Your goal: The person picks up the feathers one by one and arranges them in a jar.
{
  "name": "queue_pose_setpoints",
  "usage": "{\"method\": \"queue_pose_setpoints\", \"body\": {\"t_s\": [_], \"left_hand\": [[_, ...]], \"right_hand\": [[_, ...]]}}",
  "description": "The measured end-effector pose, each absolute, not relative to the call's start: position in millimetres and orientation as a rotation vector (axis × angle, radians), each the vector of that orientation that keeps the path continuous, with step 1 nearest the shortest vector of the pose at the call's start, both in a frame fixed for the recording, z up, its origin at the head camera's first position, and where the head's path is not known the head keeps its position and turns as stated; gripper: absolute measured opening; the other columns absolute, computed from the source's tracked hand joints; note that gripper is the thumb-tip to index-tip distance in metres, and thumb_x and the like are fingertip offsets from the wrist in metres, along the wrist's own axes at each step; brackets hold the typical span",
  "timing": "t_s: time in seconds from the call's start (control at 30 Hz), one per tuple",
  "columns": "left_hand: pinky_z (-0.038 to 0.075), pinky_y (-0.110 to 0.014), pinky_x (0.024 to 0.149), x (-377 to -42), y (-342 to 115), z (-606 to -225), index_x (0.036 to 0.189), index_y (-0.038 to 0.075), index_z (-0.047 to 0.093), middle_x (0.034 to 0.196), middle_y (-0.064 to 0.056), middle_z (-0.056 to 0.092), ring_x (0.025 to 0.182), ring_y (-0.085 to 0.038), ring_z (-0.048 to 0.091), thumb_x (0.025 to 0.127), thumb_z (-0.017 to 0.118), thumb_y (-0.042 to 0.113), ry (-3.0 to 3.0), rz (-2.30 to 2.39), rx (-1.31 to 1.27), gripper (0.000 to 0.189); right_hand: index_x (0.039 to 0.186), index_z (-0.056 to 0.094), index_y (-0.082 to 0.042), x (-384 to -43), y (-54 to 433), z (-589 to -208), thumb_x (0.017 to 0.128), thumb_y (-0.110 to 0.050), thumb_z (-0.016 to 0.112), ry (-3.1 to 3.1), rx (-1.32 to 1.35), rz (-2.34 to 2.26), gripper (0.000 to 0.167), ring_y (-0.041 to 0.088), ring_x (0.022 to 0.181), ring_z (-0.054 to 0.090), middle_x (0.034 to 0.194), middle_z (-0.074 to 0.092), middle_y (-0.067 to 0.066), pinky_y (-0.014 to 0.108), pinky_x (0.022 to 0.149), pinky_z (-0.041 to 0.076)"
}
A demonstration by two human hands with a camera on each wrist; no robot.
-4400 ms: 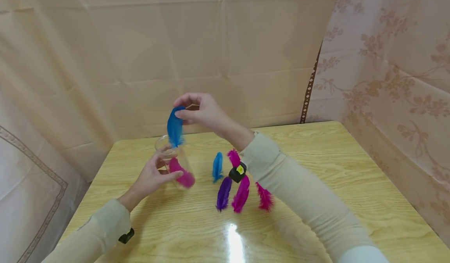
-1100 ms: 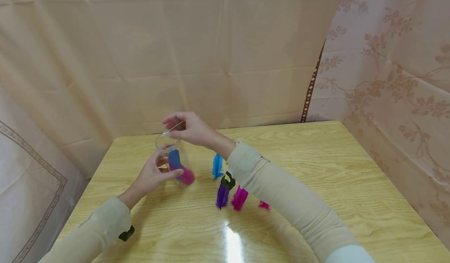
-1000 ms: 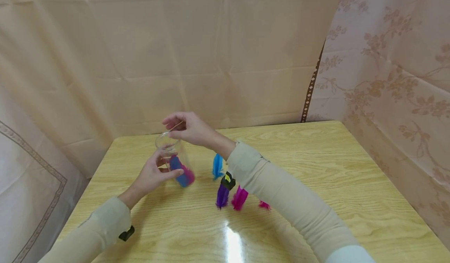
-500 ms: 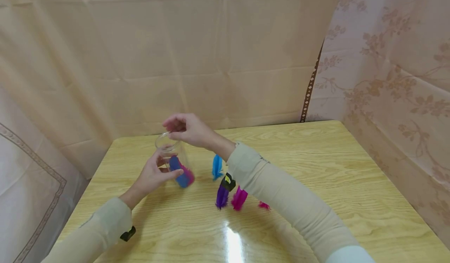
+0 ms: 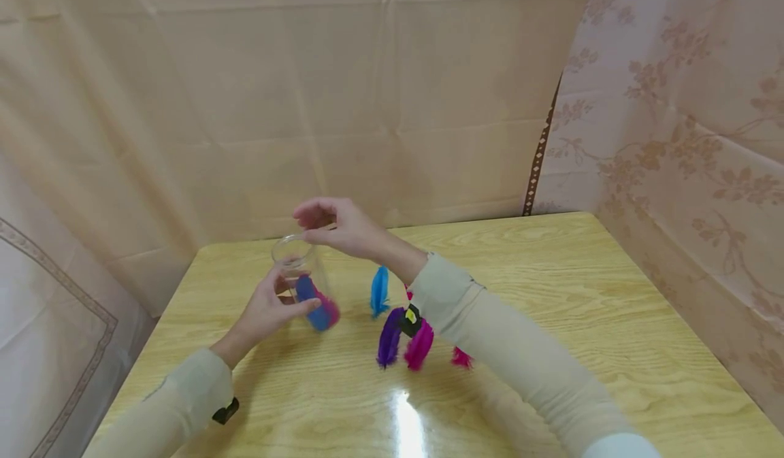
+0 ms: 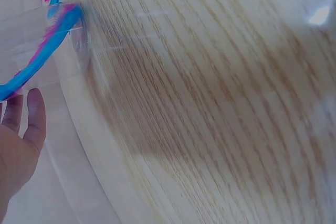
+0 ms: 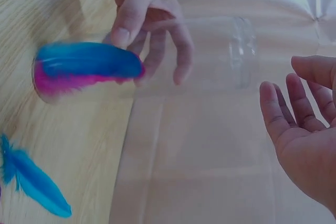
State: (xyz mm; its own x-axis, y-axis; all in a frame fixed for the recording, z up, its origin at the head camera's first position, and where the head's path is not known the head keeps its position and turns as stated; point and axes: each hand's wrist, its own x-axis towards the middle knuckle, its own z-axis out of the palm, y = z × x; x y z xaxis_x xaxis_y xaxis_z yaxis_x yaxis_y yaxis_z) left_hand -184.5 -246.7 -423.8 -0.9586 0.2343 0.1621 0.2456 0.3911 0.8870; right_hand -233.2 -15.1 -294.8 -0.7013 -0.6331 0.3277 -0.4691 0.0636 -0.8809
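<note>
My left hand [image 5: 269,305] grips a clear jar [image 7: 210,40] round its side, thumb on the near face. Inside the jar lie a blue feather [image 7: 94,59] and a pink feather [image 7: 63,83], side by side toward its bottom. The jar's mouth faces up and a little away in the head view. Just beyond that mouth is my right hand [image 5: 343,226], fingers loosely bent and holding nothing; the right wrist view shows a gap between it and the rim. In the left wrist view, fingers [image 6: 35,119] reach along the jar's underside.
On the wooden table [image 5: 520,274] right of the jar lie a light blue feather [image 5: 380,291], a purple feather [image 5: 388,339], a magenta feather [image 5: 419,346] and another magenta feather [image 5: 462,358]. My right forearm partly covers some of them. Cloth curtains [image 5: 367,104] hang behind the table.
The blue feather, earlier pinched in my right hand above the jar, has dropped inside beside the pink one. My right hand has since drawn slightly right, off the rim. My left hand keeps its hold.
</note>
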Motion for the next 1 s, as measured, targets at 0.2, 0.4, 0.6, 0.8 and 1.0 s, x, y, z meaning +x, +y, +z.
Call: {"method": "queue_pose_setpoints", "body": {"t_s": [0.2, 0.4, 0.6, 0.8, 1.0], "left_hand": [[0.057, -0.032, 0.087, -183, -248, -425, 0.150, 0.019, 0.036, 0.140, -0.022, 0.055, 0.119, -0.039, 0.059, 0.085, 0.084, 0.015, -2.600, -1.696, -0.433, 0.081], [0.057, -0.029, 0.085, -181, -248, -426, 0.150, 0.017, 0.036, 0.139, -0.023, 0.053, 0.119, -0.040, 0.058, 0.085, 0.084, 0.012, -2.587, -1.713, -0.428, 0.081], [0.056, -0.030, 0.086, -179, -247, -426, 0.150, 0.017, 0.036, 0.139, -0.021, 0.053, 0.119, -0.040, 0.058, 0.085, 0.084, 0.013, -2.598, -1.712, -0.408, 0.081], [0.056, -0.029, 0.086, -178, -246, -426, 0.151, 0.018, 0.036, 0.141, -0.023, 0.053, 0.120, -0.039, 0.058, 0.085, 0.084, 0.013, -2.595, -1.709, -0.403, 0.082], [0.056, -0.029, 0.087, -178, -245, -425, 0.151, 0.018, 0.035, 0.141, -0.027, 0.050, 0.120, -0.040, 0.058, 0.085, 0.084, 0.011, -2.581, -1.728, -0.418, 0.082]], "right_hand": [[0.134, 0.060, 0.000, -238, 17, -299, 0.095, -0.001, 0.069, 2.210, -1.064, -1.769, 0.040, 0.024, 0.107, 0.065, 0.116, 0.067, 0.013, 0.028, 0.092, 0.054], [0.141, 0.054, 0.000, -238, 57, -310, 0.095, -0.004, 0.071, 2.246, -0.978, -1.727, 0.050, 0.029, 0.114, 0.062, 0.123, 0.064, 0.015, 0.034, 0.098, 0.052], [0.149, 0.046, 0.000, -230, 92, -327, 0.096, -0.009, 0.071, 2.400, -1.009, -1.431, 0.059, 0.033, 0.126, 0.056, 0.136, 0.059, 0.017, 0.045, 0.102, 0.050], [0.149, 0.045, 0.002, -216, 116, -346, 0.096, -0.015, 0.071, 2.652, -1.075, -0.921, 0.061, 0.037, 0.136, 0.046, 0.146, 0.052, 0.019, 0.051, 0.110, 0.042], [0.146, 0.048, 0.003, -205, 134, -368, 0.095, -0.012, 0.072, 2.682, -1.067, -0.717, 0.059, 0.039, 0.133, 0.048, 0.143, 0.052, 0.023, 0.052, 0.110, 0.040]]}}
